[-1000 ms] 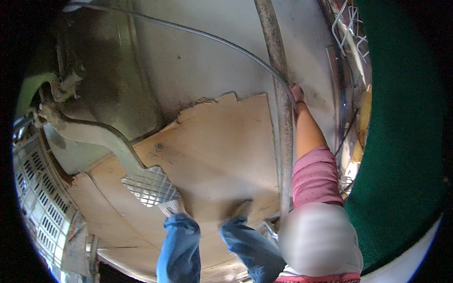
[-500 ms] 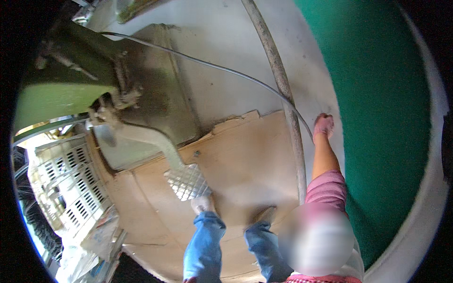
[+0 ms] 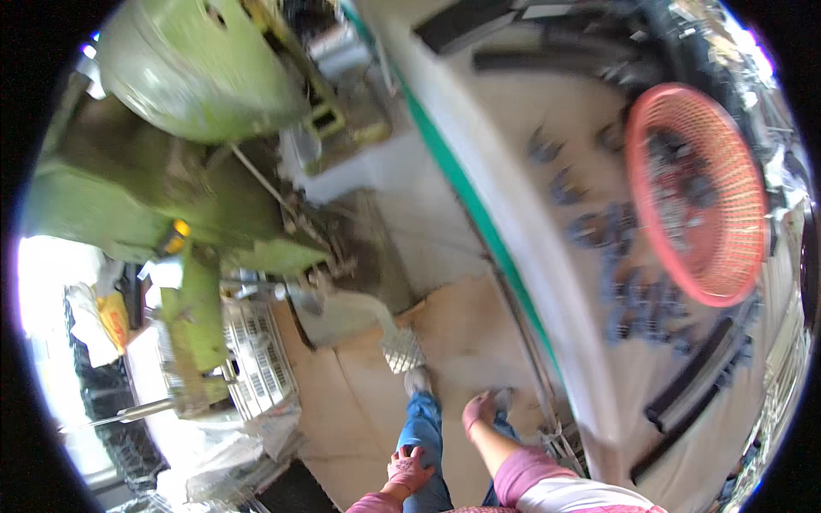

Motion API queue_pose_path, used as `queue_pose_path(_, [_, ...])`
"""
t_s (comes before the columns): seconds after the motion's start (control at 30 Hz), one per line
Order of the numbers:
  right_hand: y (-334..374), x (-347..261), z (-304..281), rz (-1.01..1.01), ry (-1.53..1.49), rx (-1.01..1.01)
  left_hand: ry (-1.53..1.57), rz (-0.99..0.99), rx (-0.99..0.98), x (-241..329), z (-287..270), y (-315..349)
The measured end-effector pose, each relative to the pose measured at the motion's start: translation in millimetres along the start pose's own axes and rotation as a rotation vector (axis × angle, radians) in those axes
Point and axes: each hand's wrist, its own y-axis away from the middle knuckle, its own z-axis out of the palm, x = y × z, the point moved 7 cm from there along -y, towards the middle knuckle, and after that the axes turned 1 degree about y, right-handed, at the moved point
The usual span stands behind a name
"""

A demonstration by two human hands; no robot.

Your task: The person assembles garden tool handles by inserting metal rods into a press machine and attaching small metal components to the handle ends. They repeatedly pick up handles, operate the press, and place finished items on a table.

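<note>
Since half a second ago the view has swung up and right: the green machine (image 3: 180, 145) now fills the upper left, and a workbench (image 3: 547, 282) with a red basket (image 3: 697, 192) near its far right edge has come into sight. Seen from the head, the left hand (image 3: 409, 468) in a pink glove rests spread on the blue-trousered knee (image 3: 425, 427), holding nothing; the right hand (image 3: 477, 412) hangs loosely curled over the cardboard (image 3: 453, 333) on the floor, also empty. One foot (image 3: 416, 379) sits just below the metal pedal (image 3: 402, 349). In my judgement a careless shift of that foot could press the pedal and trip the machine. Dark small parts (image 3: 633, 291) lie scattered on the bench, blurred.
</note>
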Motion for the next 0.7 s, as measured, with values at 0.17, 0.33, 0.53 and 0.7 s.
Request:
queue_pose_path(0.17, [57.0, -56.3, -136.3, -0.112, -0.709, -0.597, -0.096, 0.17, -0.238, -7.3, -39.9, 26.7])
queue_pose_path(0.33, [22.6, -108.2, -424.2, -0.356, -1.011, -0.013, -0.077, 0.263, -0.225, -17.9, -101.5, 87.5])
queue_pose_path(0.53, [123.6, -168.0, -855.9, -1.235, -2.041, 0.502, 0.076, 0.356, 0.12, 4.4, -231.1, 127.5])
queue_pose_path(0.7, [348.3, -151.7, -1110.3, -1.552, -1.875, 1.236, 0.164, 0.41, 0.276, 8.4, -297.5, 154.8])
